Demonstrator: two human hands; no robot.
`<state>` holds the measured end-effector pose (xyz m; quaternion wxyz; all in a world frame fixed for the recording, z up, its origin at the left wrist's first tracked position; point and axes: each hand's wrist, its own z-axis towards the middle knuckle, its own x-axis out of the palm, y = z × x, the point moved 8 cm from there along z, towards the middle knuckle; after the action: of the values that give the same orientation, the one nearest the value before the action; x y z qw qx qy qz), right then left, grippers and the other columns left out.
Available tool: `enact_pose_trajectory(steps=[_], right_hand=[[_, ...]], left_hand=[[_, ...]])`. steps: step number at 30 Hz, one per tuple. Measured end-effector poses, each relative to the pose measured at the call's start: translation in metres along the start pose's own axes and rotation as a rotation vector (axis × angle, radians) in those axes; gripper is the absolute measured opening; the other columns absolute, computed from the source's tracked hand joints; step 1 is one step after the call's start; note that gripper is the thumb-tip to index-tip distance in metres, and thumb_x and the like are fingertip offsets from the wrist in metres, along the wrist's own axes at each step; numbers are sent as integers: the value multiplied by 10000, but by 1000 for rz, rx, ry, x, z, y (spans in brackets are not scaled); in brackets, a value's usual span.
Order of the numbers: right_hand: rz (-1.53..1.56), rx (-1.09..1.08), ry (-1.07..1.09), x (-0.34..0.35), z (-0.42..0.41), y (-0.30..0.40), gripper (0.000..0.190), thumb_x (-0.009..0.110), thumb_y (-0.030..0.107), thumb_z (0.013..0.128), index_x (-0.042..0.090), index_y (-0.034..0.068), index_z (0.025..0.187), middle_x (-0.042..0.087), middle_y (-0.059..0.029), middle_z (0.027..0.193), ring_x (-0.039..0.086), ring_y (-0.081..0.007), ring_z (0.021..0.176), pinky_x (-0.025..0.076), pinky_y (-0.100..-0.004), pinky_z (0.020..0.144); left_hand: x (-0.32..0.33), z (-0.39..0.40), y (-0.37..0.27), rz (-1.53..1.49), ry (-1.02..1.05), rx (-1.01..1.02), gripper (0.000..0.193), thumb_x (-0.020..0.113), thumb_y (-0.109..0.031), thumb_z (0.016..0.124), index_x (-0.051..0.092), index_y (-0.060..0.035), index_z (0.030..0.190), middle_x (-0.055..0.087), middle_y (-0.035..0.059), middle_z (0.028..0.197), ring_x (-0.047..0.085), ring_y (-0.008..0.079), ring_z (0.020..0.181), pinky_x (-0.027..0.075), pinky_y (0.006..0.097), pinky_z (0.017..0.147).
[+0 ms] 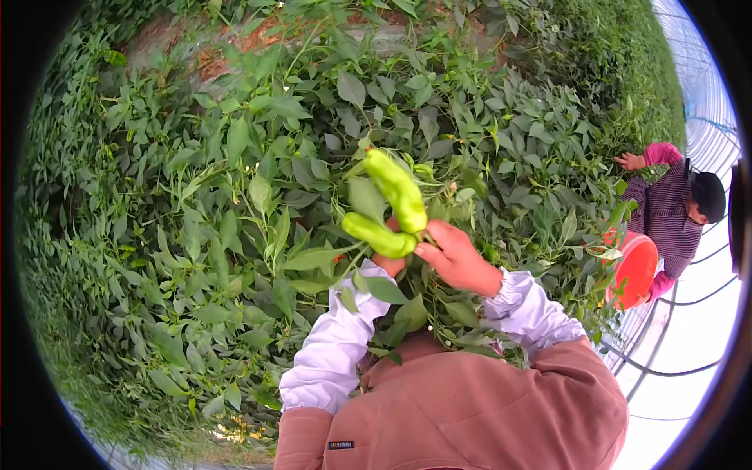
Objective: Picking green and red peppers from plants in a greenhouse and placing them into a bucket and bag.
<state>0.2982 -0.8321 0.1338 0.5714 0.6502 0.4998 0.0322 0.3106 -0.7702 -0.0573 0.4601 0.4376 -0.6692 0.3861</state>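
Note:
Two light green peppers lie close together at the middle of the view: a longer pepper (397, 189) above and a shorter, curved pepper (379, 236) below. My right hand (461, 258) pinches at their stem ends with thumb and fingers. Behind the peppers is my left hand (392, 263), mostly hidden by them and by leaves; its grip cannot be made out. Both forearms wear white sleeve covers. Leafy pepper plants (329, 258) surround both hands, and a few leaves lie over the left wrist.
At the right, a person (664, 205) in a striped top and dark cap reaches into the plants beside a red bucket (637, 270). Dense foliage spreads all around. A strip of ground (217, 59) shows through at the top. Curved greenhouse framing (699, 302) stands behind the person.

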Motion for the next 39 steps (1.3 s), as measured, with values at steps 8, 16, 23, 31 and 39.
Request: enact_pose_trajectory(steps=[8,16,23,31,39], right_hand=[[95,-53,-15,-23,-29,46,236,576,229,908,509,4,918,513,-146,794,527,-324,727,431,-392,654],[-226,-197,-175,-34,-22,77,161,628,134,830,567,9,911,549,-127,779,547,-310,718,446,-378,629],[-550,-399,135,56,-53,122,169,613,143,812,611,10,917,595,-81,818,571,-242,748,475,-324,660],[202,-257,-52,33,-97,195,245,546,230,932,618,10,1012,623,-84,873,602,-170,767,473,-274,686],[536,-334,314,123,-167,301,208,590,203,924,605,6,990,605,-28,832,551,-84,760,450,-234,667]], left_hand=[[49,1,-69,1257,-320,314,620,566,-205,902,287,-60,1436,435,167,1361,438,313,1225,349,399,1034],[122,-94,-124,353,-254,141,633,649,-150,812,357,-33,1361,523,121,1248,511,240,1170,412,372,973],[136,-178,-135,265,-509,399,579,550,-325,916,319,-96,1394,448,73,1310,492,303,1173,435,461,955],[169,-293,-126,-170,32,480,536,626,-408,755,561,-132,1211,442,169,1369,320,382,1335,413,571,969],[197,-419,-85,-243,80,780,718,650,-365,708,448,-159,1366,352,186,1446,225,317,1394,222,642,1068]])
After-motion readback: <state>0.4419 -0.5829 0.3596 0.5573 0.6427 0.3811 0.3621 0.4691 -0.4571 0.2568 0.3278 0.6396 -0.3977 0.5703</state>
